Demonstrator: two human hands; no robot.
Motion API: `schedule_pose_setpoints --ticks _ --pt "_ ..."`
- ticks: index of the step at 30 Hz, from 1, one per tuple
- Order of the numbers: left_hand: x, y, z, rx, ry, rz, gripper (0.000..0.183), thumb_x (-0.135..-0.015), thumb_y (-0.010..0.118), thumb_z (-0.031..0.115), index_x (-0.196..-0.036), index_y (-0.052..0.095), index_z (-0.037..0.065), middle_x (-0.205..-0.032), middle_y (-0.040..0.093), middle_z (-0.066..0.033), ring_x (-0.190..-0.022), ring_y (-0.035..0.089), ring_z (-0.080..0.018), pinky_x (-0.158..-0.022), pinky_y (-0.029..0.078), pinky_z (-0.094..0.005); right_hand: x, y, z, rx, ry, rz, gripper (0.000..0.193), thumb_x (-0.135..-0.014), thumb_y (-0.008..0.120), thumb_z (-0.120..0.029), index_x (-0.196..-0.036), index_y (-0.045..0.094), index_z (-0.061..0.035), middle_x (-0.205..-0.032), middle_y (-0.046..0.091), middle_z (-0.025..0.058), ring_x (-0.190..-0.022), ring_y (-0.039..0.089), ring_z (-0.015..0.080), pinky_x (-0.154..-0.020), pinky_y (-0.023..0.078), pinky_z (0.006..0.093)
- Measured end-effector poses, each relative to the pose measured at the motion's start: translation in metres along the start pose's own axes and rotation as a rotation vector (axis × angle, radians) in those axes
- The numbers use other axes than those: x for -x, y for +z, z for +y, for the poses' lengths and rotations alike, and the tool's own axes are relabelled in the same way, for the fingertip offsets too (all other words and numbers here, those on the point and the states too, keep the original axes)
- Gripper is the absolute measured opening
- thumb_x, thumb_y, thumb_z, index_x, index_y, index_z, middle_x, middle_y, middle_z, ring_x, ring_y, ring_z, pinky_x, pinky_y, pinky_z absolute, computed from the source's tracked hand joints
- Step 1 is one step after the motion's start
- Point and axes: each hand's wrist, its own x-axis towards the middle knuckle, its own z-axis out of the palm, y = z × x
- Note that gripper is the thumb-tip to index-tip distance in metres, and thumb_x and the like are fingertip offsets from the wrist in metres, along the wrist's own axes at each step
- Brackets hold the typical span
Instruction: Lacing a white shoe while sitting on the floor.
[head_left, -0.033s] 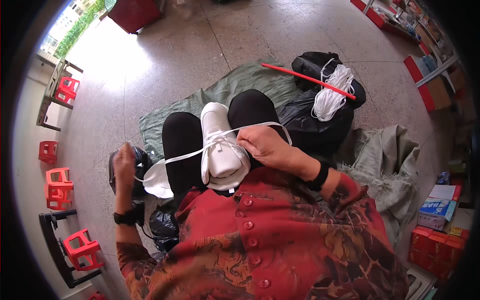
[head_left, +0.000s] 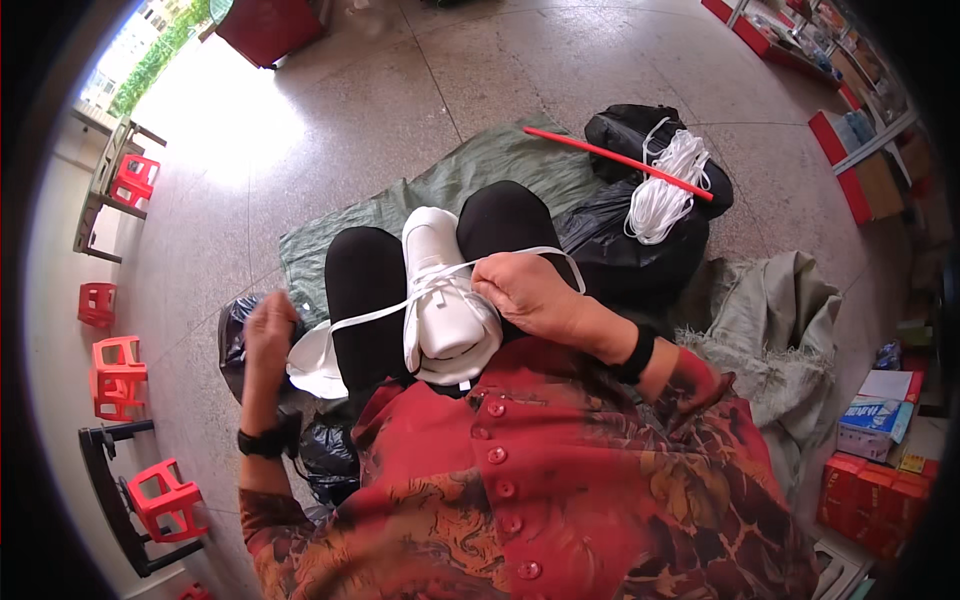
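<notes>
A white shoe lies between my black-clad knees, its laces crossed over the upper. My right hand is closed beside the laces with the lace pinched in its fingers; a loop runs from it over my right knee. From the shoe the white shoelace crosses my left thigh toward my left hand, then droops. That hand is raised left of my knee, fingers curled and slightly blurred; its grip on the lace is hard to see. A second white shoe, partly hidden, rests beside my left thigh.
A bundle of white laces and a red stick lie on black plastic bags to the right. Green sheeting spreads under my knees; a grey sack is near. Red stools line the left, boxes the right.
My left hand has moved slightly right and downward, toward my knee, and the lace on that side has slackened. My right hand has barely moved; the shoe is in the same place.
</notes>
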Motion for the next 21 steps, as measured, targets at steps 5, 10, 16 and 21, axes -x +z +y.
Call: schedule_pose_setpoints --ticks 5,10,16,21 --pt "0.036 0.083 0.066 -0.083 0.157 -0.363 0.02 -0.096 0.055 0.014 -0.099 0.067 -0.001 -0.07 0.061 -0.0065 -0.067 0.054 -0.0109 -0.065 0.046 -0.0272 -0.009 0.002 0.006 -0.056 0.095 0.003 0.014 -0.087 0.061 -0.013 -0.089 0.063 0.0002 -0.079 0.062 0.0182 -0.075 0.062 0.0341 -0.067 0.048 0.0384" --pt "0.023 0.106 0.08 -0.211 0.3 -0.241 0.016 -0.087 0.061 0.007 -0.099 0.069 0.001 -0.085 0.069 -0.0163 -0.078 0.067 -0.0286 -0.071 0.051 -0.0341 -0.01 0.004 0.009 -0.05 0.134 0.042 0.015 -0.088 0.06 -0.014 -0.088 0.062 0.0002 -0.078 0.062 0.0194 -0.075 0.061 0.036 -0.067 0.048 0.0404" --pt "0.024 0.114 0.071 -0.037 0.246 -0.175 0.015 -0.087 0.062 0.005 -0.097 0.07 -0.002 -0.087 0.07 -0.0115 -0.079 0.066 -0.0179 -0.074 0.051 -0.0283 -0.009 0.011 0.007 0.038 0.108 0.025 0.014 -0.089 0.058 -0.014 -0.087 0.06 -0.0008 -0.08 0.062 0.0193 -0.076 0.061 0.0379 -0.068 0.048 0.0438" --pt "0.025 0.114 0.065 0.015 0.204 -0.181 0.014 -0.088 0.062 0.004 -0.098 0.069 -0.004 -0.086 0.071 -0.005 -0.079 0.061 -0.0077 -0.073 0.049 -0.0234 -0.014 0.011 0.003 0.274 -0.046 -0.067 0.01 -0.087 0.056 -0.009 -0.087 0.055 0.0005 -0.08 0.059 0.02 -0.076 0.06 0.0381 -0.068 0.049 0.0439"
